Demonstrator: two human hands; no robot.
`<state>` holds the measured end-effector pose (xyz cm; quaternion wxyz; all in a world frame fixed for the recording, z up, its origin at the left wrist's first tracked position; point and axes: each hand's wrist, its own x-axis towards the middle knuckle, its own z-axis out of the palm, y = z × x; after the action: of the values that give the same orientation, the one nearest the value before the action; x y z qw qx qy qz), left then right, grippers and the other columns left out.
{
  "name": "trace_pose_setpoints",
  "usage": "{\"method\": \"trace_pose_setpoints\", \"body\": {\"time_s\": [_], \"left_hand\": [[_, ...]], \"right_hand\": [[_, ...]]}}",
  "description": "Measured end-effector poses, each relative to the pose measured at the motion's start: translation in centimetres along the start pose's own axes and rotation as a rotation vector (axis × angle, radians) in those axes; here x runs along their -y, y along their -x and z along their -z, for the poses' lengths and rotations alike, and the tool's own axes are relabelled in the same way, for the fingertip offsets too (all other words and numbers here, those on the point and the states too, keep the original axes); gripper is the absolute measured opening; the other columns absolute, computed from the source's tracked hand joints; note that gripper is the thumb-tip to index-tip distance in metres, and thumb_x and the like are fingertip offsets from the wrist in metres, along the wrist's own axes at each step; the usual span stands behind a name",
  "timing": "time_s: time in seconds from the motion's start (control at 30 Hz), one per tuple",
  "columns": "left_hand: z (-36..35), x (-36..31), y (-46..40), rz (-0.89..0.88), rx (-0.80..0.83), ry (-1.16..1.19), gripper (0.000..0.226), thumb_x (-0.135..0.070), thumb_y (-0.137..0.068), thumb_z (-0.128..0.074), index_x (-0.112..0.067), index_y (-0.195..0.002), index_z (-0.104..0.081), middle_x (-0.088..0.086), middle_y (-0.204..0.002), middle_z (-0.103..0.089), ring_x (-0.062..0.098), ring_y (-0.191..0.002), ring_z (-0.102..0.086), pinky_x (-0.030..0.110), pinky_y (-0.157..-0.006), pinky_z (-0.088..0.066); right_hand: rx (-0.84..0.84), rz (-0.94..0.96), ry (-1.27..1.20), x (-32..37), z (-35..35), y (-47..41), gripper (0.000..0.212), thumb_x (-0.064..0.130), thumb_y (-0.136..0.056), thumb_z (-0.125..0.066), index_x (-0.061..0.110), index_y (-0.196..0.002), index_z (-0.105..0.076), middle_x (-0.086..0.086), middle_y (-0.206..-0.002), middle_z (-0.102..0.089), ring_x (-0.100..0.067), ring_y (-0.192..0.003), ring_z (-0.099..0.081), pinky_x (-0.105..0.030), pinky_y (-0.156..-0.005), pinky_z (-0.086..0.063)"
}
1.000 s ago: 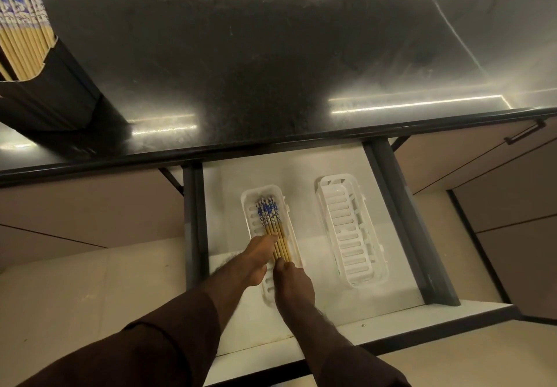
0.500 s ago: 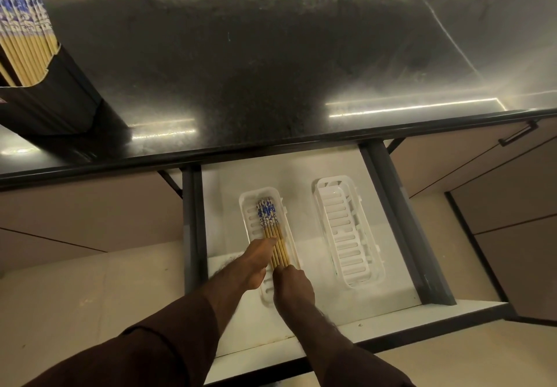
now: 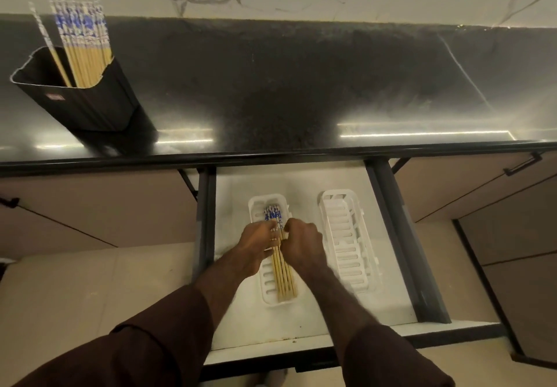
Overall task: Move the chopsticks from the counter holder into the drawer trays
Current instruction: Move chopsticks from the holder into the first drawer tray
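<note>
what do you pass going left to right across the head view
black holder with chopsticks → left hand → chopsticks in the left tray → right hand → empty right tray

both arms wear long, loose sleeves of dark brown cloth, plain and without pattern, buttons or cuffs that can be made out. the left sleeve point(image 3: 126, 353) enters from about 7 o'clock, the right sleeve point(image 3: 388, 359) from about 5 o'clock. each sleeve is pushed up, leaving the forearms bare. the left hand point(image 3: 259, 236) and right hand point(image 3: 303, 239) are bare, with no rings, watch or gloves showing.
</note>
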<state>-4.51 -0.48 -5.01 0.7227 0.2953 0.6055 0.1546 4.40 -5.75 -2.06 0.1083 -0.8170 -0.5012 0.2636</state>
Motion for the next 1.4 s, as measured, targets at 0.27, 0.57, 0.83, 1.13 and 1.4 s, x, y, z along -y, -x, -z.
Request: {"method": "trace_pose_setpoints", "body": {"time_s": [0.27, 0.57, 0.83, 1.13, 1.4], "left_hand": [[3.1, -4.7, 5.9, -0.247, 0.006, 0.008, 0.021, -0.025, -0.098, -0.051, -0.012, -0.109, -0.064, 0.007, -0.105, -0.069, 0.023, -0.099, -0.065, 0.035, -0.082, -0.053], [15.3, -9.7, 12.8, -0.486, 0.001, 0.122, 0.019, -0.018, -0.096, -0.057, -0.005, -0.107, -0.065, 0.013, -0.100, -0.071, 0.024, -0.092, -0.067, 0.040, -0.090, -0.052], [33.1, -13.2, 19.5, -0.652, -0.051, 0.164, 0.020, -0.015, -0.096, -0.055, -0.009, -0.111, -0.065, 0.011, -0.105, -0.071, 0.022, -0.100, -0.068, 0.037, -0.092, -0.053], [42.4, -17.7, 20.3, -0.742, -0.105, 0.180, 0.015, -0.016, -0.095, -0.056, -0.013, -0.104, -0.067, 0.010, -0.102, -0.074, 0.026, -0.099, -0.070, 0.034, -0.086, -0.055], [44.8, -22.6, 15.2, -0.744, -0.095, 0.110, 0.012, -0.014, -0.095, -0.056, -0.014, -0.102, -0.066, 0.012, -0.104, -0.072, 0.026, -0.099, -0.069, 0.038, -0.092, -0.054]], "right_hand": [[-0.142, 0.063, -0.120, 5.7, 5.4, 0.3, 0.028, 0.018, -0.090, -0.067, 0.014, -0.118, -0.065, -0.006, -0.113, -0.070, -0.019, -0.089, -0.068, -0.027, -0.076, -0.053], [-0.255, 0.238, -0.146, 18.6, 6.9, 5.4, 0.023, 0.018, -0.088, -0.068, 0.019, -0.112, -0.068, 0.002, -0.102, -0.072, -0.012, -0.086, -0.063, -0.017, -0.069, -0.048], [-0.304, 0.349, -0.181, 33.7, 4.1, 10.5, 0.024, 0.030, -0.087, -0.071, 0.022, -0.110, -0.068, 0.008, -0.096, -0.071, -0.003, -0.079, -0.058, -0.008, -0.056, -0.030], [-0.286, 0.445, -0.196, 44.0, 2.3, 8.7, 0.025, 0.029, -0.087, -0.072, 0.022, -0.110, -0.065, 0.005, -0.097, -0.070, -0.006, -0.085, -0.064, -0.020, -0.071, -0.052], [-0.321, 0.432, -0.241, 47.9, 1.8, 1.9, 0.024, 0.028, -0.087, -0.072, 0.021, -0.110, -0.066, 0.004, -0.098, -0.070, -0.008, -0.084, -0.065, -0.025, -0.075, -0.054]]}}
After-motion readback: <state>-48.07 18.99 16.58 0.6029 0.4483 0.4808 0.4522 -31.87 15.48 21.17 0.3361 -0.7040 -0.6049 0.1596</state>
